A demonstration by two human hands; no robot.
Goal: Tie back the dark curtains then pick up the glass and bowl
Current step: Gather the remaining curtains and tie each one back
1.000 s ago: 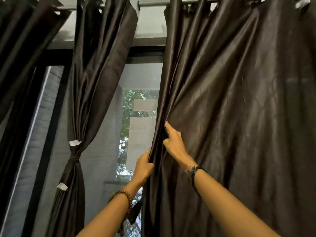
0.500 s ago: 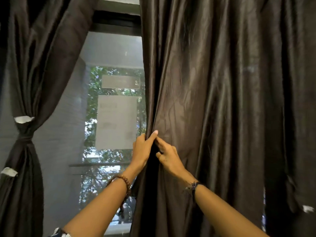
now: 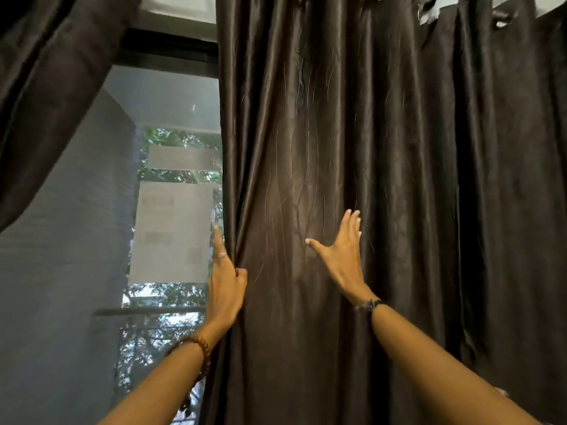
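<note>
Nearest, two bare forearms reaching up. Left hand (image 3: 225,289) at the hanging dark curtain (image 3: 352,148)'s inner edge, forefinger straight, the other fingers tucked behind the fold, so grip unclear. Right hand (image 3: 343,256) spread flat on the cloth. Beyond, window (image 3: 171,210) with pale sheets and foliage. Second curtain (image 3: 46,87) cut off upper left. Glass and bowl out of view.

Daylight comes through the grey-screened glass window (image 3: 171,124) on my left; the room itself is dim. The dark brown satin curtain (image 3: 337,133) catches a soft sheen on its middle folds and falls into deep shadow toward the right edge. The trees outside look hazy and slightly blown out. My left hand (image 3: 225,289) is faintly smeared, and the edges bow with wide-angle distortion.
</note>
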